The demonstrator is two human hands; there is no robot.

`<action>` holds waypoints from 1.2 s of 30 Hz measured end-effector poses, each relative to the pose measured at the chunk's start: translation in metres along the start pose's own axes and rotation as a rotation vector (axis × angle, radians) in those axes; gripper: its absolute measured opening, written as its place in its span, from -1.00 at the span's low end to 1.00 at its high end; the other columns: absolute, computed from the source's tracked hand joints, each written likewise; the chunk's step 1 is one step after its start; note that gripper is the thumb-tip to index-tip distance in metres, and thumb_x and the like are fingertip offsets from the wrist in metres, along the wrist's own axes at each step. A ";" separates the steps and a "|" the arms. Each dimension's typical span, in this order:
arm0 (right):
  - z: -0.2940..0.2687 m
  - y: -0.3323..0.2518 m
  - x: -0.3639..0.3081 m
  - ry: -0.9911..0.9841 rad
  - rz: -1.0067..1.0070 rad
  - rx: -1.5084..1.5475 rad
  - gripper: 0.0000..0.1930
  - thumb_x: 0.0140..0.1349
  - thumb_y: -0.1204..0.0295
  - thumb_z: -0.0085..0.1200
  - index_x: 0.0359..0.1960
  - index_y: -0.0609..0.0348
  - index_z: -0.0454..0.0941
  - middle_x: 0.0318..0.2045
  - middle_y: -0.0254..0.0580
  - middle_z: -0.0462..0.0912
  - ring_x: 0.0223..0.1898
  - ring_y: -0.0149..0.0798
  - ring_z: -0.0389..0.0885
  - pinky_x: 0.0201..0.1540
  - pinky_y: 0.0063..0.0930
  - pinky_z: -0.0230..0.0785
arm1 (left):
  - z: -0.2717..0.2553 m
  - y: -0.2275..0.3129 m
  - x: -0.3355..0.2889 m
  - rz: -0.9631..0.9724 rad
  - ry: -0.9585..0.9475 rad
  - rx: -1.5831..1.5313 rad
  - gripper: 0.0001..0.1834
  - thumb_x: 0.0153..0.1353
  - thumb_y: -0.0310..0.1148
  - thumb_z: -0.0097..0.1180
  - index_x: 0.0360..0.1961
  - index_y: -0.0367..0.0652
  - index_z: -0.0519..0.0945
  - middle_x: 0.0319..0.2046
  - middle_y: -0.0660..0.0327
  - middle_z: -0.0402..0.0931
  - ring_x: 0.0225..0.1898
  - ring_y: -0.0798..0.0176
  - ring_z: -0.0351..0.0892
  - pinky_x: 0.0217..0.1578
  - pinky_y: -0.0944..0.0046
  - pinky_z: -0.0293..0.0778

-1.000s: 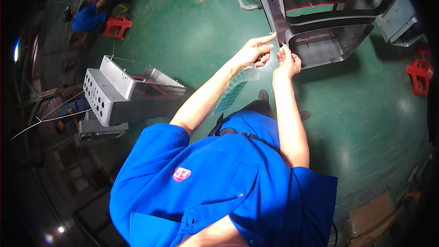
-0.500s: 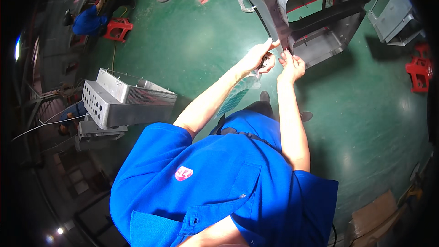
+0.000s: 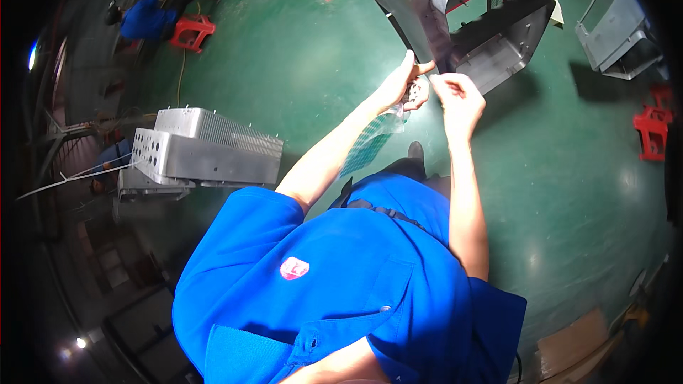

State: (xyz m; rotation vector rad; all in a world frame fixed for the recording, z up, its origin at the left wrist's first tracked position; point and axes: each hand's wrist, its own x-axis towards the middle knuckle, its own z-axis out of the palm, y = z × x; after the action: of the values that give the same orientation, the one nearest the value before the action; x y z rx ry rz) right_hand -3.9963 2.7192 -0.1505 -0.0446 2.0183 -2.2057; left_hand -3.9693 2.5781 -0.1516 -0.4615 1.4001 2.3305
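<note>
A grey sheet-metal housing with large rounded openings stands ahead of me, its lower corner just beyond my fingers. My left hand is curled around a clear plastic bag with a green grid pattern, which hangs below the palm. Small metallic pieces show between its fingers; their kind is too small to make out. The left thumb points up and the index finger reaches toward the housing's corner. Close beside it, my right hand has thumb and fingertips pinched together; whatever they hold is hidden.
Another metal housing with round holes and vents stands at left, and a further grey one at far right. Red stools stand on both sides. A person in blue works at upper left. Flattened cardboard lies lower right.
My right hand has drawn back slightly from the housing's corner, its fingers now bent into a tighter pinch near my left hand. The left thumb has lifted. The whole view has shifted a little.
</note>
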 end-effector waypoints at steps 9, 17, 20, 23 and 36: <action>-0.010 -0.057 0.011 -0.486 -0.640 -0.658 -0.84 -0.05 0.58 0.09 -0.37 0.21 0.54 -0.45 -0.15 0.57 -0.39 -0.10 0.55 -0.35 -0.34 0.43 | 0.034 0.002 -0.010 -0.064 0.216 -0.110 -0.24 0.19 0.35 -0.57 -0.27 -0.10 0.45 -0.79 0.30 0.31 -0.85 0.44 0.21 -0.83 0.48 0.10; -0.032 -0.100 -0.006 -0.059 -0.202 0.200 -0.87 -0.01 0.62 0.19 -0.37 0.30 0.60 -0.49 -0.28 0.64 -0.46 -0.49 0.60 -0.38 -0.67 0.44 | 0.076 -0.017 -0.042 0.050 -0.033 0.027 -0.03 0.16 0.37 -0.67 0.24 -0.34 0.06 -0.82 0.26 0.33 -0.87 0.47 0.16 -0.81 0.52 0.09; -0.035 -0.108 -0.022 0.010 -0.166 0.246 -0.87 0.01 0.63 0.17 -0.35 0.31 0.59 -0.47 -0.26 0.64 -0.47 -0.45 0.61 -0.42 -0.67 0.44 | 0.091 -0.027 -0.056 0.056 -0.052 0.043 0.01 0.15 0.38 -0.67 0.28 -0.38 -0.10 -0.82 0.28 0.32 -0.87 0.47 0.15 -0.81 0.52 0.09; -0.042 -0.101 -0.046 0.038 -0.200 0.238 -0.88 0.03 0.64 0.15 -0.34 0.33 0.59 -0.44 -0.23 0.64 -0.46 -0.42 0.62 -0.47 -0.68 0.43 | 0.098 -0.046 -0.067 0.063 -0.049 0.058 0.02 0.14 0.40 -0.66 0.27 -0.39 -0.07 -0.80 0.30 0.34 -0.87 0.48 0.17 -0.81 0.53 0.08; -0.058 -0.067 -0.096 0.036 -0.311 0.176 -0.88 0.00 0.58 0.21 -0.37 0.26 0.63 -0.52 -0.29 0.64 -0.55 -0.53 0.56 -0.56 -0.73 0.34 | 0.109 -0.102 -0.088 0.141 0.031 0.093 -0.21 0.19 0.35 -0.56 -0.42 -0.22 0.40 -0.81 0.31 0.31 -0.88 0.46 0.19 -0.85 0.52 0.08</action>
State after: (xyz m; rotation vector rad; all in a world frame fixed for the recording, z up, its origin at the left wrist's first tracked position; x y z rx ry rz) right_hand -3.9144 2.7948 -0.0813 -0.3206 1.9378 -2.5789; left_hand -3.8521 2.7055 -0.1399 -0.3843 1.5953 2.3632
